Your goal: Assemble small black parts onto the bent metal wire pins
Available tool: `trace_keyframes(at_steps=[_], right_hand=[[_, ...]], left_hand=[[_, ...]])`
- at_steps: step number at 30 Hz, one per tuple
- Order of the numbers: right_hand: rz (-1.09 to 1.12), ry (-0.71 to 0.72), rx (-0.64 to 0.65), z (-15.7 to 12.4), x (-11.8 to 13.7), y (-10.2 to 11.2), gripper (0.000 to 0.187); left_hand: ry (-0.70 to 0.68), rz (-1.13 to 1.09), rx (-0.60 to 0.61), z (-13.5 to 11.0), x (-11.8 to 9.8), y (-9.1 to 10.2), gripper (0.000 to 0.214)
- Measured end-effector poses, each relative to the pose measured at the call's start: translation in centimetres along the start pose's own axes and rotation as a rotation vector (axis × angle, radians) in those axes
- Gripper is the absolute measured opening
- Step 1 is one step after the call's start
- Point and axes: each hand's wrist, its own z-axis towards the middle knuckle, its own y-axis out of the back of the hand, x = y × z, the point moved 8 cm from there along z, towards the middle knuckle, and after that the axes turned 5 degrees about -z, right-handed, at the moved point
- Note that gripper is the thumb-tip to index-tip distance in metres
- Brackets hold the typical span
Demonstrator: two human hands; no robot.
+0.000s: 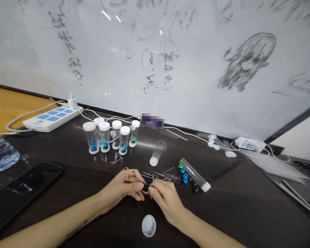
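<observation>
In front of me my left hand [127, 184] pinches a small black part [145, 188] between thumb and fingers. A thin pale wire runs over that hand, and a tiny green spot shows by its index finger. From the other side, my right hand [165, 198] closes its thumb and fingertips on the same part, whose details are too small to make out. Just beyond the hands lie loose thin wires [165, 177]. To the right are small blue pieces [185, 178], a green piece [180, 166] and black pieces [194, 187]. A round whitish cap [148, 226] lies nearer me.
Several white-capped clear tubes [104, 137] stand at back left. Another clear tube [158, 150] is behind the hands; a capped tube [195, 175] lies right. A phone [23, 196], a bottle [1, 151] and a power strip [53, 117] occupy the left. A whiteboard [105, 79] rises behind.
</observation>
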Motion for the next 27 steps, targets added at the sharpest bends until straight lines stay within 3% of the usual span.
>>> trace_keyframes(at_steps=[5,12,16,21,24,27], right_hand=[[0.089,0.036,-0.104,-0.04,0.35,0.73,0.006],[0.041,0.021,-0.012,-0.09,0.25,0.15,0.024],[0.038,0.050,-0.073,-0.14,0.54,0.50,0.004],[0.056,0.031,-0.070,-0.06,0.21,0.40,0.007],[0.005,-0.001,-0.031,-0.04,-0.09,0.10,0.020],[0.001,0.022,-0.052,-0.07,0.12,0.22,0.012]], left_hand=[[0.001,-0.039,-0.024,0.14,0.09,0.56,0.013],[0.012,-0.036,0.008,-0.01,-0.03,-0.08,0.014],[-0.003,-0.046,-0.013,0.15,-0.09,0.25,0.013],[0.001,-0.046,-0.002,-0.01,0.03,0.26,0.013],[0.001,-0.042,0.007,-0.07,0.11,0.23,0.012],[-0.002,-0.046,-0.006,0.05,0.13,0.44,0.012]])
